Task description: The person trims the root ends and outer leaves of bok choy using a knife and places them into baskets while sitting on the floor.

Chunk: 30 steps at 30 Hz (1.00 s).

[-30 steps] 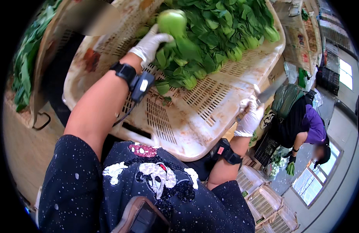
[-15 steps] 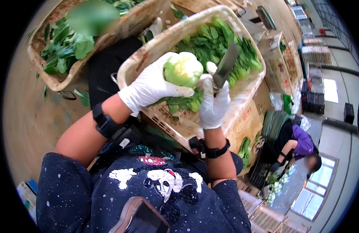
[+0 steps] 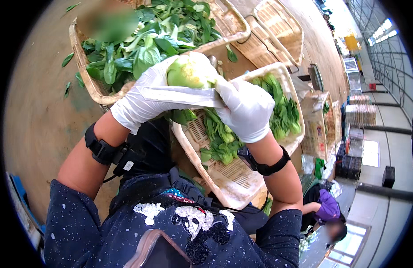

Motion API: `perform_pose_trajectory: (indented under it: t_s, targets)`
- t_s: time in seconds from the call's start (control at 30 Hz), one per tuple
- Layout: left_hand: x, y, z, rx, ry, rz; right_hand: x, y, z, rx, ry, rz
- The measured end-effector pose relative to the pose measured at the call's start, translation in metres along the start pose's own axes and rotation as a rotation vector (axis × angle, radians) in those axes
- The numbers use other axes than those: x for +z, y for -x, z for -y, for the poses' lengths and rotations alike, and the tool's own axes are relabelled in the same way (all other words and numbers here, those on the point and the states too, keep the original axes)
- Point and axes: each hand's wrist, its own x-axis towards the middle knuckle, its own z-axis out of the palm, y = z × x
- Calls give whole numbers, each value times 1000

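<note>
My left hand (image 3: 146,96), in a white glove, is closed round a head of bok choy (image 3: 188,71) with its pale cut base up. A knife (image 3: 182,96) with a broad blade is gripped in my gloved right hand (image 3: 249,111). The blade lies flat across, just below the base, pointing to my left; whether it touches the vegetable I cannot tell. Both hands are above the gap between two crates. Loose green leaves (image 3: 148,56) fill the left crate (image 3: 87,80). Bok choy heads (image 3: 284,109) lie in rows in the right crate (image 3: 242,181).
Farther off stand plastic crates (image 3: 280,27) at the top and more crates (image 3: 314,123) at the right. Stray leaves (image 3: 67,60) lie on the floor at left. A person in a purple top (image 3: 326,204) bends at the lower right.
The view has shifted toward the left crate. Both hands have moved with the bok choy and knife toward it. The knife has turned from pointing up and away to lying across below the base.
</note>
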Motion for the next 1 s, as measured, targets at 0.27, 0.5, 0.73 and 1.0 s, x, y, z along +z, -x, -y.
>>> perform_pose_trajectory:
  t_s: [0.27, 0.5, 0.73, 1.0]
  targets:
    - [-68, -18, -20, 188, -329, -285, 89, -91, -24, -10, -56, -112]
    - [-65, -37, -15, 169, -461, -397, 133, -51, -88, 1061, -923, 108]
    - [11, -19, 29, 134, -92, 87, 45, 20, 17, 918, -1409, -308]
    - [73, -4, 99, -496, 978, 277, -5, 125, 10, 1082, -1591, -185]
